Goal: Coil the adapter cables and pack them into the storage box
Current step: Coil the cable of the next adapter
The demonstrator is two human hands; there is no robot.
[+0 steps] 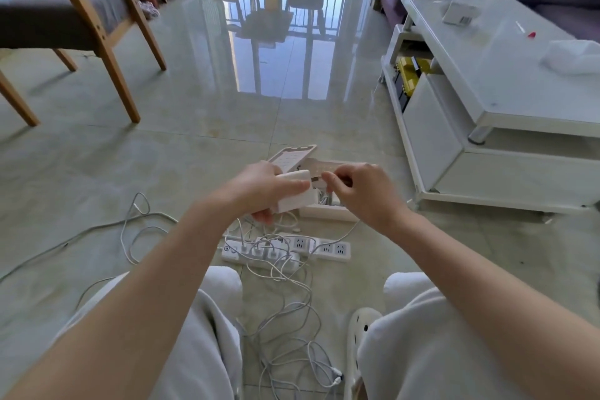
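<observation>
My left hand (259, 187) grips a white power adapter (297, 195) above the floor. My right hand (360, 191) pinches the metal plug end of a cable (315, 178) right at the adapter's top edge. Just behind and below both hands sits the white storage box (326, 213), with its lid (292, 154) lying beside it at the back. Several white cables (289, 318) lie tangled on the tiled floor between my knees. Two white power strips (331, 250) lie under my hands, with plugs in the left one.
A white low table (506, 75) stands at the right, with small items on top and a yellow case on its shelf. A wooden chair (81, 19) with a grey seat stands at the left. More loose white cable (97, 230) trails off to the left.
</observation>
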